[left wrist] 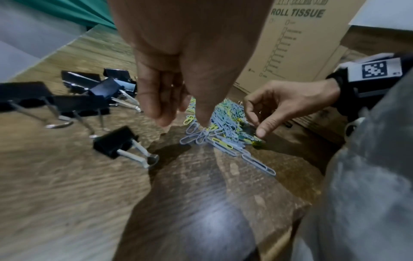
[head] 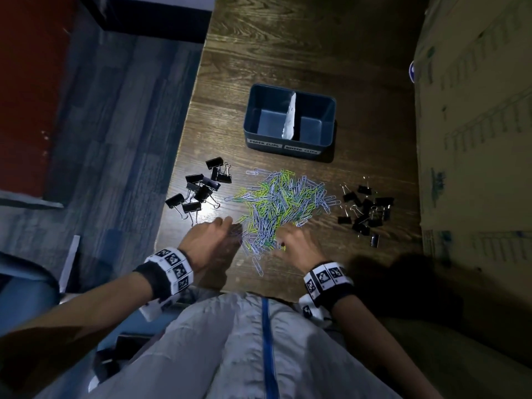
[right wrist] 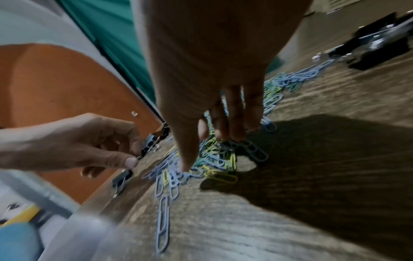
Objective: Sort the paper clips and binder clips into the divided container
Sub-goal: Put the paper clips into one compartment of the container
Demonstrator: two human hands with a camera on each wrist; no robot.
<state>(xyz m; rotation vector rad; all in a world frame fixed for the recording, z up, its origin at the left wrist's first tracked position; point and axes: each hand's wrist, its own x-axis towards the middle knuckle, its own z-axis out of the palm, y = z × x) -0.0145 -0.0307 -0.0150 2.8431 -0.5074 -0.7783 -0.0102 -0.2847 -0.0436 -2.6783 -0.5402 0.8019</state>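
A loose pile of blue, yellow and green paper clips lies mid-table. Behind it stands the blue divided container, its two halves bare, labelled PAPER CLIPS left and BINDER CLIPS right. Large black binder clips lie left of the pile and small black binder clips lie right of it. My left hand hovers at the pile's near left edge, fingers loosely curled, thumb tip touching clips. My right hand has its thumb and fingertips planted in the pile's near edge, apart, with clips lying between them.
A tall cardboard box marked ROLL TISSUE walls off the right side of the wooden table. The table's left edge drops to the floor just beyond the large binder clips. A white paper divider splits the container.
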